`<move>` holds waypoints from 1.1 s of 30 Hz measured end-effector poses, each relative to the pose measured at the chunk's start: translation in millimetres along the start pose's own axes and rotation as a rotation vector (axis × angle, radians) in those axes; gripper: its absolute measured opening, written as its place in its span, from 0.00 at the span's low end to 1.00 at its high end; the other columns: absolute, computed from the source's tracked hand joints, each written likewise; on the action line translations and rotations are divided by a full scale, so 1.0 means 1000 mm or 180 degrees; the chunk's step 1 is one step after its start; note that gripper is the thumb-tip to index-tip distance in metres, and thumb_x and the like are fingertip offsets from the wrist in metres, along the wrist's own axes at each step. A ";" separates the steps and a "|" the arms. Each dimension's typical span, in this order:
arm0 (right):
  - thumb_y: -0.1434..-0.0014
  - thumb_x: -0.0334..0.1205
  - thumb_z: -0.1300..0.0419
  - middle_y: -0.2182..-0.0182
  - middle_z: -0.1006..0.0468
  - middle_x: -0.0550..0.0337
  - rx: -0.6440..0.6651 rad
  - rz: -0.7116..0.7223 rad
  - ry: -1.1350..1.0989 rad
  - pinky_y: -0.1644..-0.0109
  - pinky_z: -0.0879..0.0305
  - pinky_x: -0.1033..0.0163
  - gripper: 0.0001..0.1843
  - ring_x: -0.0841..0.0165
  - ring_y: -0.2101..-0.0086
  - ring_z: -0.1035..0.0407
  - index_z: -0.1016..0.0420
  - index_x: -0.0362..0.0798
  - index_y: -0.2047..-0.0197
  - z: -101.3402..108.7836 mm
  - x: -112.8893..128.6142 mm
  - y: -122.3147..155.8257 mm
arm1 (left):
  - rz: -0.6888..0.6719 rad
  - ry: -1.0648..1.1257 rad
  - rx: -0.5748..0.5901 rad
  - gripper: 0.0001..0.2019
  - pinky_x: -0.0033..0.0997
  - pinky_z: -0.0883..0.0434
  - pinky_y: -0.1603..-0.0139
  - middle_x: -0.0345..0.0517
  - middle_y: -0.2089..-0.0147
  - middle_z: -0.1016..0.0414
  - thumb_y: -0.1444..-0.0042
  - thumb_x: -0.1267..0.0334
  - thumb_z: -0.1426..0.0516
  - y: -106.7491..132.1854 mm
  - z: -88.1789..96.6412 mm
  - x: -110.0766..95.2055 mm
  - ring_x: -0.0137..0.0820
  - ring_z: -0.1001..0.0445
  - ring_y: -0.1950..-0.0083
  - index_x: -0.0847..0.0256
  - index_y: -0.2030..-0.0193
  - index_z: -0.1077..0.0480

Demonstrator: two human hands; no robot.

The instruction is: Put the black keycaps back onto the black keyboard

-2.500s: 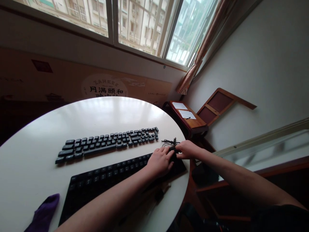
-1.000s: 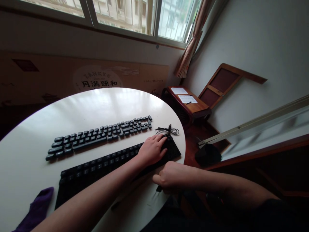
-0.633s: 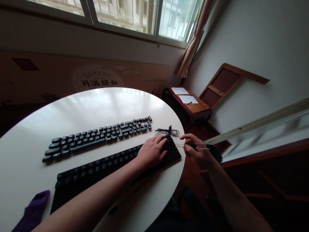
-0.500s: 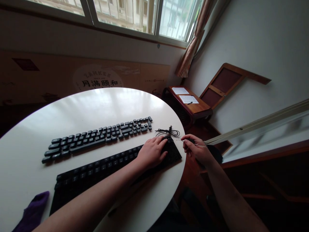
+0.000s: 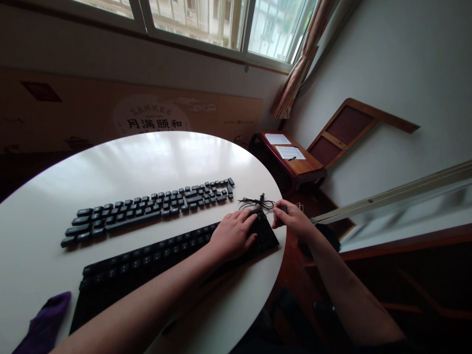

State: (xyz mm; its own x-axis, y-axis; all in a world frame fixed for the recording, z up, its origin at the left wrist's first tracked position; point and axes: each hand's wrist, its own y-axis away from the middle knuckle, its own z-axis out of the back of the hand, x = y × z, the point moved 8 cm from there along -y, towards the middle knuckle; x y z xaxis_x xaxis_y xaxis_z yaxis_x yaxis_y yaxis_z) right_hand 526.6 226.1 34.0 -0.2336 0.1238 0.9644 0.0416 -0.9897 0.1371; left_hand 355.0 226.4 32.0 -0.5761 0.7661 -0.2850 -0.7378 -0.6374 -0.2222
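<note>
A black keyboard (image 5: 155, 253) lies slantwise on the white round table, with its top rows of keycaps on and the lower part dark and bare-looking. My left hand (image 5: 234, 231) rests on its right end, fingers spread and flat. At the keyboard's right corner, my right hand (image 5: 291, 219) is closed round a wire keycap puller (image 5: 300, 207), whose thin wires stick out on both sides of the fingers. Beyond the keyboard, loose black keycaps (image 5: 147, 209) are laid out in keyboard-like rows. A coiled black cable (image 5: 258, 201) lies just past the left hand's fingertips.
The white table (image 5: 177, 152) has a curved edge close under my right hand. A purple cloth (image 5: 46, 322) lies at its near left. Behind stands a wooden chair (image 5: 302, 167) with papers (image 5: 289, 152) and a pen on its seat.
My right hand has moved slightly left and up, nearer the keyboard's corner, and the puller has turned in its fingers. My left hand stays on the keyboard.
</note>
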 end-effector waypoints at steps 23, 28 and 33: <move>0.42 0.68 0.42 0.77 0.26 0.64 -0.0851 -0.0086 0.0238 0.79 0.30 0.68 0.29 0.72 0.81 0.30 0.37 0.47 0.62 -0.015 -0.016 0.009 | 0.0003 0.0017 -0.0073 0.27 0.47 0.36 0.36 0.54 0.30 0.37 0.36 0.50 0.46 0.001 -0.002 0.001 0.47 0.35 0.33 0.57 0.33 0.38; 0.37 0.64 0.46 0.76 0.25 0.61 -0.0946 0.0006 0.0898 0.76 0.31 0.68 0.25 0.70 0.79 0.28 0.35 0.48 0.61 -0.020 -0.011 0.013 | -0.0015 -0.0002 -0.0027 0.27 0.47 0.35 0.36 0.54 0.31 0.36 0.36 0.51 0.47 0.000 0.000 -0.001 0.46 0.35 0.34 0.59 0.33 0.38; 0.34 0.55 0.48 0.75 0.24 0.58 -0.1061 0.0285 0.1929 0.72 0.35 0.67 0.18 0.66 0.76 0.28 0.32 0.48 0.62 -0.026 0.008 0.012 | -0.0025 -0.0011 -0.0018 0.27 0.47 0.36 0.36 0.54 0.31 0.36 0.35 0.51 0.47 0.000 0.001 -0.001 0.46 0.35 0.33 0.58 0.33 0.37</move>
State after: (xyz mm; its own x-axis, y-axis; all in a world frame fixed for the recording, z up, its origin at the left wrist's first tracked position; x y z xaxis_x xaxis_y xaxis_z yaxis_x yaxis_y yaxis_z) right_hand 499.7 213.0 37.9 -0.7481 0.0746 0.6594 -0.1918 -0.9756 -0.1072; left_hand 355.5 225.8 33.4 -0.5714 0.7714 -0.2802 -0.7403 -0.6318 -0.2297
